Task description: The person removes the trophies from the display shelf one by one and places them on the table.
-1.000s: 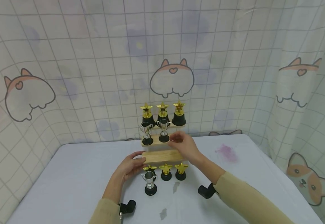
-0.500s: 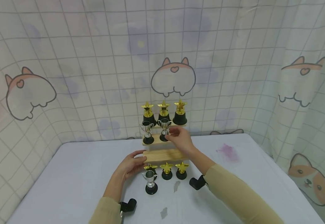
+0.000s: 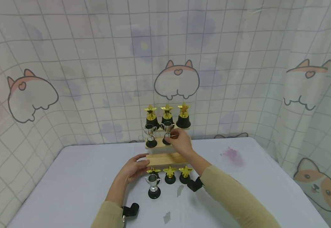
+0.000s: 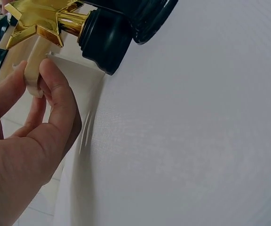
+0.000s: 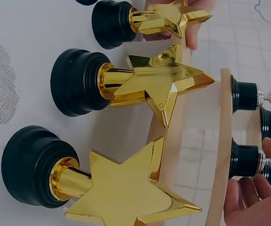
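Note:
My left hand (image 3: 134, 167) pinches the left end of the lowest wooden shelf board (image 3: 164, 159) between thumb and fingers; the left wrist view shows this grip on the board (image 4: 33, 70). On the middle shelf board (image 3: 159, 144) stand two small silver cup trophies. My right hand (image 3: 181, 144) holds the right-hand silver trophy (image 3: 167, 126) low down; in the right wrist view its thumb and fingers are about the black base (image 5: 244, 160) and stem. The left-hand silver trophy (image 3: 151, 136) stands upright beside it.
Three gold star trophies (image 3: 184, 118) stand on the top shelf. Three more star trophies (image 3: 170, 174) stand on the white table (image 3: 77, 183) before the lowest board, with another silver cup trophy (image 3: 153, 188) nearer. A patterned curtain (image 3: 97, 79) hangs behind.
My right hand has moved left, from the right end of the middle shelf to the right-hand silver trophy, and now holds it. The left hand keeps its grip on the board.

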Motion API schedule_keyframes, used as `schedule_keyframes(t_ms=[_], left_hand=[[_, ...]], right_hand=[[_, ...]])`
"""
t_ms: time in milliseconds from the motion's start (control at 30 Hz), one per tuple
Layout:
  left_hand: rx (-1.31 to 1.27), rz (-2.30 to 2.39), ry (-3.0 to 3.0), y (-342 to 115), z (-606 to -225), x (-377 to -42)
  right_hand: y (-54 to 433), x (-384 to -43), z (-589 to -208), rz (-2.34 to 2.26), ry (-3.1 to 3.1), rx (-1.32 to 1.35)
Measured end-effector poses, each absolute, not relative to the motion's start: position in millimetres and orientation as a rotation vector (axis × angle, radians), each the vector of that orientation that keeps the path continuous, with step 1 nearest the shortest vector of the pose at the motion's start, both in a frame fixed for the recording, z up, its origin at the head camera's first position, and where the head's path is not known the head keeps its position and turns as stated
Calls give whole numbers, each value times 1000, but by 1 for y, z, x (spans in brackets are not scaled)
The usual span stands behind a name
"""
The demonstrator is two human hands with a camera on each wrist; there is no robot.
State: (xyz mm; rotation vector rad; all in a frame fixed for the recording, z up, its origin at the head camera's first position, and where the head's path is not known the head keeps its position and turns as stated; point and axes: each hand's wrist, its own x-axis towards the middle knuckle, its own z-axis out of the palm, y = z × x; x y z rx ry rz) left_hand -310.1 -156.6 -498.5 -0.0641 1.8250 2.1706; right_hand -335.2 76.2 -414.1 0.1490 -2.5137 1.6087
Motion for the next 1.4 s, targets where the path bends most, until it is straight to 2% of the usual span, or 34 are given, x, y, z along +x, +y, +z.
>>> schedule_keyframes(t_ms=[567, 1400], left_hand=[[-71, 2179, 1828, -156, -501, -311], [-81, 2165, 1842, -156, -500, -310]], right_hand=[[70, -340, -414, 1446, -2538, 238], [70, -325, -408, 1530, -2475, 314]])
